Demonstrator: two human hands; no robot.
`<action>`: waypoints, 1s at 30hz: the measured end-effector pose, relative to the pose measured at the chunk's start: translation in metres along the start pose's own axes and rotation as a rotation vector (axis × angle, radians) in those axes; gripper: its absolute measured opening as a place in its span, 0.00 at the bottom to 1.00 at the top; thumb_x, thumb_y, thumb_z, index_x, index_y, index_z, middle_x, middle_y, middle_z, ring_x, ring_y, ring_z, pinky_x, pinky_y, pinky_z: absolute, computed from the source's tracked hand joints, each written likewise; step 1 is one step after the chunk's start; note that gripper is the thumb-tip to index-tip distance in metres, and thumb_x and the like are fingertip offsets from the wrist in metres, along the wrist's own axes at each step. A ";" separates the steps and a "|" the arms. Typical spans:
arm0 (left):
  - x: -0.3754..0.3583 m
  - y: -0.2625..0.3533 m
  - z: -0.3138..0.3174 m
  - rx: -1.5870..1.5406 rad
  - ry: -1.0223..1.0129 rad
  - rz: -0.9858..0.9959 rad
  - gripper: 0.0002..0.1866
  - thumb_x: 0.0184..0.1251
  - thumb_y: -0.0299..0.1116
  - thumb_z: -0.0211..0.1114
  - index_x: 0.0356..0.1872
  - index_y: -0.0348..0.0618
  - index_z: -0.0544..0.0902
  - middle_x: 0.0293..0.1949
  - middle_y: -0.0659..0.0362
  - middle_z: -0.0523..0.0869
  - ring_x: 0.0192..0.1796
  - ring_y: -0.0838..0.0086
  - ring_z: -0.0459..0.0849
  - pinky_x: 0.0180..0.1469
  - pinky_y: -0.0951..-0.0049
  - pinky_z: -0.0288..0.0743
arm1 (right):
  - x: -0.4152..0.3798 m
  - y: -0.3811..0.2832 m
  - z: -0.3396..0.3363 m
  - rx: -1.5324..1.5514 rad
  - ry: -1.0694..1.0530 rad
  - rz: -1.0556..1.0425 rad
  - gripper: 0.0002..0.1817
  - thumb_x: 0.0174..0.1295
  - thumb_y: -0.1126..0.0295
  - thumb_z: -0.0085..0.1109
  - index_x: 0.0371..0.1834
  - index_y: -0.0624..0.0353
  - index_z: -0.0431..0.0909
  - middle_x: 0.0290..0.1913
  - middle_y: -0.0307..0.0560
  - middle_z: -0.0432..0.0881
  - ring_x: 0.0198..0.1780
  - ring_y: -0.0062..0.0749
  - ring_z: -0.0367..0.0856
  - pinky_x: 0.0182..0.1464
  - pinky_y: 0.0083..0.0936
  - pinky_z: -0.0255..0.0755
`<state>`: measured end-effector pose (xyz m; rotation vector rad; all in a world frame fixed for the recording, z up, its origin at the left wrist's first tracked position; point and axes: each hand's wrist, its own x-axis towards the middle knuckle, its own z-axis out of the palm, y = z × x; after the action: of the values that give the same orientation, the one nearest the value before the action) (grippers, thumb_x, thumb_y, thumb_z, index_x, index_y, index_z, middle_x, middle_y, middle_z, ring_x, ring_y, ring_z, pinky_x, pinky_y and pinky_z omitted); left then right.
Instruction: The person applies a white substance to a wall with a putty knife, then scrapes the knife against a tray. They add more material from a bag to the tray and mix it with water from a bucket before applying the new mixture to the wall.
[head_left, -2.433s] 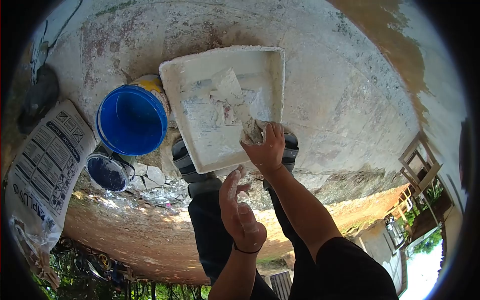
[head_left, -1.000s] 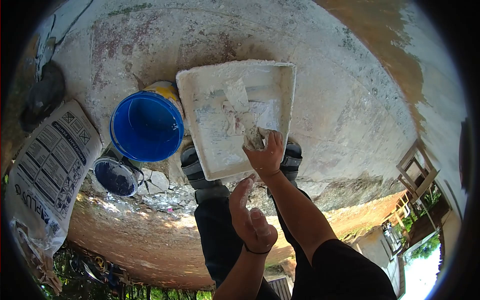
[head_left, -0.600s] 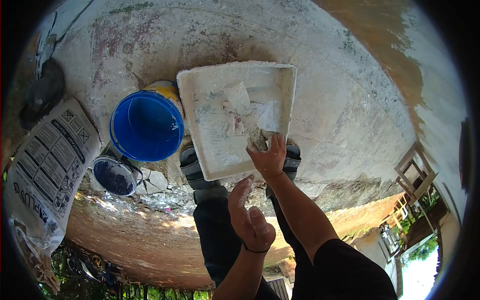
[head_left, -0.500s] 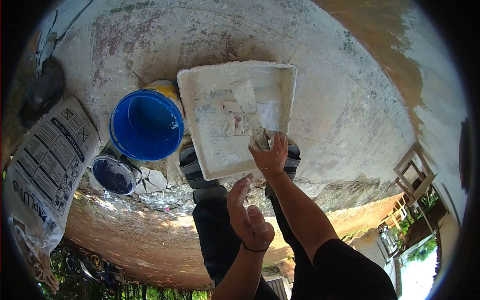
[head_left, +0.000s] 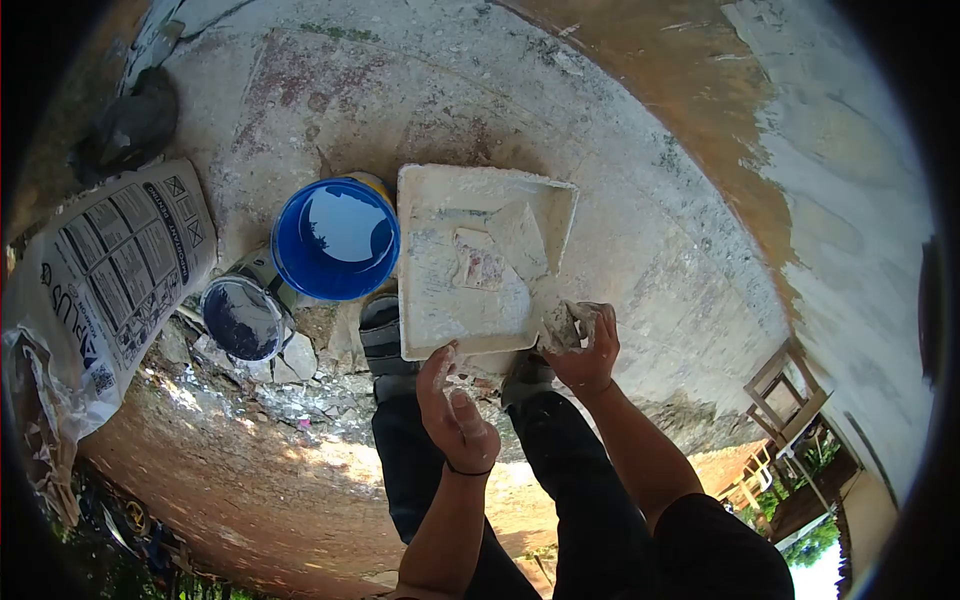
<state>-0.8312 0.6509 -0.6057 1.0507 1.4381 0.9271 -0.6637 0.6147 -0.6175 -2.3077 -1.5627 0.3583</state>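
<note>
A square white tray smeared with white plaster lies on the concrete floor in front of my feet. My right hand is closed around the plaster-caked handle of a putty knife, beside the tray's near right corner. Its wide blade rests flat on the plaster inside the tray. My left hand, dusted white, hangs just short of the tray's near edge with its fingers loosely apart and nothing in it.
A blue bucket stands against the tray's left side, with a smaller dark can beside it. A printed white sack lies at far left. Broken rubble lies below the can. A plaster-patched wall rises on the right.
My right hand drew the putty knife back toward the tray's near right corner. My left hand moved up close to the tray's near edge. The view shifted, so everything sits farther right and lower.
</note>
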 end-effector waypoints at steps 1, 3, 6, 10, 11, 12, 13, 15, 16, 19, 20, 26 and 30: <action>0.005 0.006 -0.010 -0.009 0.040 0.015 0.24 0.71 0.43 0.39 0.53 0.32 0.69 0.50 0.48 0.75 0.51 0.65 0.75 0.50 0.68 0.67 | 0.014 -0.017 -0.014 0.009 0.000 -0.043 0.23 0.34 0.67 0.70 0.33 0.66 0.72 0.33 0.55 0.73 0.34 0.53 0.72 0.36 0.42 0.69; 0.018 0.020 -0.034 -0.048 0.114 0.031 0.23 0.70 0.42 0.39 0.53 0.32 0.69 0.50 0.48 0.76 0.51 0.65 0.75 0.50 0.67 0.66 | 0.047 -0.059 -0.037 0.095 -0.037 -0.294 0.24 0.34 0.65 0.71 0.34 0.66 0.73 0.34 0.55 0.74 0.34 0.52 0.73 0.36 0.41 0.68; 0.035 0.050 -0.083 -0.046 0.256 0.060 0.23 0.70 0.41 0.40 0.53 0.31 0.69 0.49 0.47 0.76 0.50 0.65 0.75 0.49 0.67 0.67 | 0.104 -0.156 -0.062 0.179 -0.201 -0.445 0.27 0.32 0.63 0.73 0.35 0.67 0.74 0.35 0.54 0.75 0.34 0.50 0.73 0.38 0.38 0.69; 0.055 0.101 -0.154 -0.065 0.343 0.101 0.23 0.69 0.41 0.42 0.52 0.30 0.70 0.49 0.46 0.75 0.50 0.63 0.74 0.49 0.68 0.68 | 0.160 -0.300 -0.072 0.207 -0.293 -0.679 0.29 0.32 0.67 0.73 0.40 0.66 0.73 0.36 0.54 0.76 0.34 0.48 0.75 0.37 0.36 0.71; 0.058 0.109 -0.170 -0.061 0.350 0.118 0.23 0.69 0.41 0.43 0.52 0.30 0.70 0.49 0.46 0.75 0.50 0.63 0.74 0.49 0.68 0.68 | 0.171 -0.333 -0.069 0.217 -0.291 -0.726 0.29 0.32 0.67 0.73 0.40 0.66 0.73 0.36 0.54 0.76 0.34 0.48 0.75 0.37 0.36 0.71; 0.059 0.118 -0.185 -0.060 0.363 0.113 0.22 0.69 0.40 0.44 0.52 0.30 0.70 0.49 0.47 0.75 0.50 0.62 0.74 0.49 0.68 0.68 | 0.181 -0.367 -0.063 0.238 -0.292 -0.801 0.31 0.30 0.67 0.74 0.41 0.66 0.72 0.38 0.55 0.76 0.37 0.50 0.75 0.39 0.37 0.71; 0.059 0.125 -0.199 -0.068 0.396 0.129 0.22 0.69 0.40 0.44 0.52 0.30 0.70 0.49 0.47 0.75 0.50 0.62 0.74 0.49 0.68 0.68 | 0.187 -0.395 -0.061 0.255 -0.293 -0.871 0.33 0.29 0.68 0.74 0.42 0.66 0.71 0.40 0.56 0.76 0.39 0.52 0.76 0.42 0.39 0.71; 0.059 0.136 -0.224 -0.101 0.415 0.086 0.20 0.67 0.38 0.47 0.49 0.29 0.72 0.47 0.43 0.76 0.49 0.55 0.75 0.54 0.64 0.66 | 0.189 -0.430 -0.050 0.101 -0.266 -0.845 0.35 0.28 0.66 0.75 0.45 0.66 0.71 0.45 0.58 0.74 0.46 0.56 0.74 0.48 0.41 0.70; 0.058 0.138 -0.235 -0.119 0.430 0.065 0.20 0.67 0.38 0.47 0.48 0.29 0.73 0.47 0.43 0.76 0.49 0.55 0.75 0.54 0.64 0.66 | 0.193 -0.453 -0.043 0.034 -0.313 -0.869 0.36 0.28 0.65 0.75 0.45 0.66 0.71 0.47 0.59 0.73 0.50 0.56 0.72 0.51 0.41 0.69; 0.049 0.133 -0.259 -0.078 0.448 0.047 0.20 0.66 0.38 0.47 0.48 0.29 0.73 0.47 0.43 0.76 0.49 0.54 0.75 0.54 0.63 0.66 | 0.198 -0.513 -0.015 -0.079 -0.457 -0.905 0.36 0.29 0.64 0.75 0.45 0.66 0.72 0.48 0.60 0.73 0.52 0.55 0.71 0.53 0.39 0.68; 0.046 0.131 -0.264 -0.071 0.458 0.029 0.20 0.67 0.38 0.47 0.48 0.30 0.74 0.47 0.43 0.76 0.49 0.53 0.75 0.55 0.63 0.66 | 0.194 -0.529 0.003 -0.143 -0.505 -0.876 0.35 0.29 0.64 0.74 0.45 0.66 0.73 0.47 0.59 0.73 0.50 0.54 0.71 0.52 0.39 0.68; 0.026 0.113 -0.265 -0.031 0.430 -0.075 0.19 0.67 0.37 0.47 0.48 0.30 0.74 0.47 0.44 0.76 0.49 0.54 0.75 0.55 0.63 0.65 | 0.164 -0.528 0.058 -0.029 -0.518 -0.797 0.27 0.31 0.66 0.71 0.38 0.63 0.74 0.40 0.50 0.74 0.45 0.47 0.74 0.48 0.36 0.69; 0.022 0.103 -0.248 0.003 0.358 -0.084 0.18 0.67 0.36 0.46 0.48 0.30 0.74 0.47 0.44 0.76 0.49 0.54 0.75 0.55 0.63 0.65 | 0.154 -0.437 0.011 0.153 -0.324 -0.601 0.27 0.34 0.72 0.69 0.43 0.63 0.74 0.40 0.49 0.75 0.42 0.42 0.75 0.45 0.32 0.70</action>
<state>-1.0667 0.7044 -0.4854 0.8466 1.7631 1.0897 -0.9817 0.9094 -0.4539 -1.6153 -2.1937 0.6812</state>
